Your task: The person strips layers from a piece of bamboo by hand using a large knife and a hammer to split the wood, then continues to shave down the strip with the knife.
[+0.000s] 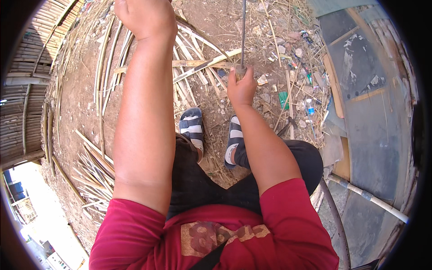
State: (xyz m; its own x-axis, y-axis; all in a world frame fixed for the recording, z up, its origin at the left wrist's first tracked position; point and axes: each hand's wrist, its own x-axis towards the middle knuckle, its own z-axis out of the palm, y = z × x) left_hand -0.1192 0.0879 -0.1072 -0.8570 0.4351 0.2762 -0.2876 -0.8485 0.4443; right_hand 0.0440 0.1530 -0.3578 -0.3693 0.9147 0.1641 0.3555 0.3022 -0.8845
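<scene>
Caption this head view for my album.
Seated person's right hand grips a thin rod over split bamboo strips; left hand raised.

Bamboo strips [193, 63] lie ahead of sandalled feet [211, 135], w/ litter [297, 67] to the right.

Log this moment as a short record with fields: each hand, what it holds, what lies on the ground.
right hand: closed around the wooden handle of a thin dark rod standing upright
left hand: raised in a fist, contents hidden
ground: bare dirt strewn with split bamboo strips, bundled bamboo slats and litter
feet: in dark sandals with white straps
posture: seated
</scene>
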